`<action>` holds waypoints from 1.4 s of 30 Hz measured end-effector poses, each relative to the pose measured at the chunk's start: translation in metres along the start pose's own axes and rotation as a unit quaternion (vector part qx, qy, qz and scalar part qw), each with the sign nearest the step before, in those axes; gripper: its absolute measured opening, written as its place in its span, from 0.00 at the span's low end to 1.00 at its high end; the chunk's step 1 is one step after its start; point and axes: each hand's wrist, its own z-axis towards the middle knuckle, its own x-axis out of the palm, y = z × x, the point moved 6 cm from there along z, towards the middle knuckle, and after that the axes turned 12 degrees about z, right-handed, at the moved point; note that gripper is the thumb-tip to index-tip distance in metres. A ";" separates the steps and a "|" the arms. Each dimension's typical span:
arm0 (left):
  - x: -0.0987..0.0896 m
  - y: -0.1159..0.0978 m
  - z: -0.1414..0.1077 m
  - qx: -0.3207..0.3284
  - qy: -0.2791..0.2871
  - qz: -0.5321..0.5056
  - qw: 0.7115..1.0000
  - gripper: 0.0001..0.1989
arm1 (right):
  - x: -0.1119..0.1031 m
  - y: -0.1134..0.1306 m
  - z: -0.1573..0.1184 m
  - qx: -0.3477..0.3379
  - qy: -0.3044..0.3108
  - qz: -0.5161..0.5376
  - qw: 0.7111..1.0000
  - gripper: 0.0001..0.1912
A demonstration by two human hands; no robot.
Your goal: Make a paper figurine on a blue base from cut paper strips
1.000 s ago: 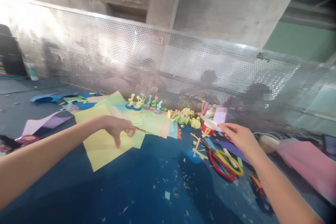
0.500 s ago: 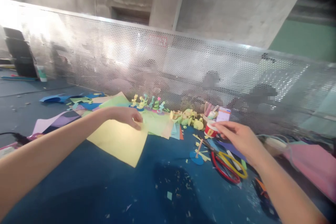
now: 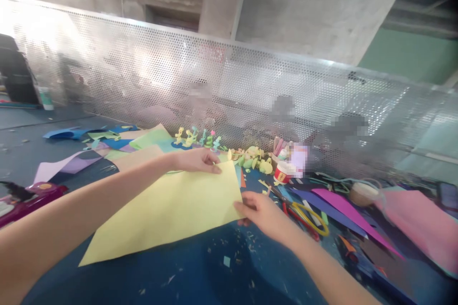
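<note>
A sheet of yellow paper (image 3: 171, 212) is held slightly tilted above the blue table. My left hand (image 3: 200, 160) is closed on its upper edge near the far right corner. At the right edge of the sheet, my right hand (image 3: 255, 209) pinches the paper between thumb and fingers. Just beyond the sheet stand several small paper figures (image 3: 189, 137) in yellow, green and blue. A red and white paper cup (image 3: 282, 172) sits beyond my right hand, and scissors (image 3: 309, 219) with red and yellow handles lie beside my right forearm.
Coloured paper sheets (image 3: 67, 164) lie at the left, near a magenta tool (image 3: 39, 200). A pile of yellow-green paper pieces (image 3: 255, 159) lies at the back. Purple and magenta paper (image 3: 352, 212) and a pink sheet (image 3: 418, 219) are at the right. A perforated metal panel (image 3: 229, 90) borders the far edge.
My right hand has moved left from beside the cup and now grips the paper's right edge. My left hand has moved right, and the yellow sheet has shifted and turned with it.
</note>
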 end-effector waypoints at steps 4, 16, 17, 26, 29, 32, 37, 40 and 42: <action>0.006 0.015 0.004 -0.031 -0.071 0.135 0.988 0.20 | 0.005 -0.027 0.006 0.078 -0.018 0.065 0.995 0.06; 0.077 -0.030 -0.046 0.026 -0.109 0.274 0.955 0.20 | 0.000 -0.046 0.013 0.086 -0.075 0.111 0.987 0.07; 0.080 -0.030 -0.050 0.026 -0.113 0.279 0.953 0.19 | 0.001 -0.046 0.013 0.076 -0.077 0.110 0.988 0.08; 0.084 -0.021 -0.061 0.078 -0.147 0.289 0.943 0.13 | 0.007 -0.049 0.009 0.007 -0.129 0.072 0.989 0.25; 0.083 -0.019 -0.061 0.064 -0.147 0.279 0.947 0.13 | 0.008 -0.038 0.004 -0.046 -0.128 -0.027 0.990 0.21; 0.082 -0.018 -0.062 0.051 -0.139 0.268 0.952 0.11 | 0.013 -0.024 0.000 -0.113 -0.100 -0.155 0.976 0.08; 0.081 -0.015 -0.064 0.037 -0.138 0.254 0.957 0.10 | 0.016 -0.019 -0.003 -0.136 -0.075 -0.193 0.969 0.05; 0.081 -0.015 -0.064 0.037 -0.143 0.248 0.957 0.10 | 0.016 -0.020 -0.003 -0.138 -0.074 -0.208 0.965 0.04; 0.081 -0.014 -0.064 0.041 -0.144 0.242 0.959 0.10 | 0.017 -0.020 -0.003 -0.144 -0.072 -0.223 0.961 0.04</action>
